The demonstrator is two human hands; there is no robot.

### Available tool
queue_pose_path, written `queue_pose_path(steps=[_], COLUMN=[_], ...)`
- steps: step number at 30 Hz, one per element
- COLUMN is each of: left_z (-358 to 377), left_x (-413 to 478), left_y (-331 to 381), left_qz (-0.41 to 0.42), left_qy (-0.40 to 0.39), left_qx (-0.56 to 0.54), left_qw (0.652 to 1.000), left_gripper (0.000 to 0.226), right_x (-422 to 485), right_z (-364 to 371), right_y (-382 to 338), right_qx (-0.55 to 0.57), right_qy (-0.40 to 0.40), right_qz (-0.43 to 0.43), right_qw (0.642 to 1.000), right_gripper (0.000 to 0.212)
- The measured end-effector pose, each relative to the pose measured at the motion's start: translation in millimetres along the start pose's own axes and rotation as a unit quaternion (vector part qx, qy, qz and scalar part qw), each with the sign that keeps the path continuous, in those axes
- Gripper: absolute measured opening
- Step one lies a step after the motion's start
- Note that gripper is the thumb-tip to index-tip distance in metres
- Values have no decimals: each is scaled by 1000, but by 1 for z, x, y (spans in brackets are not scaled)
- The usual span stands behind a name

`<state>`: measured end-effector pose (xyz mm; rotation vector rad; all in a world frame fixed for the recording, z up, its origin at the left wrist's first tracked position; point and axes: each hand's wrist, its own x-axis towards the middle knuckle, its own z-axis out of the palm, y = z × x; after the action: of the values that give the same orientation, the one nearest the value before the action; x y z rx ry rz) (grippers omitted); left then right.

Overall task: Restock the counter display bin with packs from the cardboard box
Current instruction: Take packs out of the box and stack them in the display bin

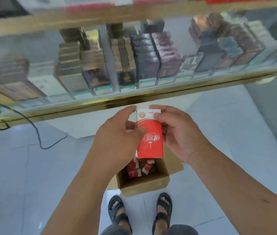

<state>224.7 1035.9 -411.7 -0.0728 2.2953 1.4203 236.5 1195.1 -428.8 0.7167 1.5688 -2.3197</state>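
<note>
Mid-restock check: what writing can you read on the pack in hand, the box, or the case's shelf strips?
No text can be quoted; nothing is readable.
On the pack, held by the left hand and right hand: large white characters, upside down, illegible; small red print on its white band, blurred.
On the loose packs in the cardboard box: too small.
On the shelf strips: blurred.

The pale tiled floor (15, 175) carries an open cardboard box (142, 184) holding red packs (134, 172) directly below the left hand (117, 139) and right hand (181, 134), a black cable (40, 143) lying to their left, and two sandalled feet (117, 212) behind them.
</note>
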Motion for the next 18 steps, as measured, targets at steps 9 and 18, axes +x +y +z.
queue_pose_path(steps=[9, 18], left_z=[-96, -152], left_x=[-39, -64], left_y=[129, 208], left_qz=[103, 144], left_qy=[-7, -45], left_qx=[28, -75], left_qw=[994, 986], left_gripper=[19, 48], right_x=[-77, -120], right_z=[82, 131], right_y=[-117, -214], right_qx=[-28, -16], right_qy=[21, -11], right_qz=[-92, -160], right_qw=[995, 987], right_gripper=[16, 15])
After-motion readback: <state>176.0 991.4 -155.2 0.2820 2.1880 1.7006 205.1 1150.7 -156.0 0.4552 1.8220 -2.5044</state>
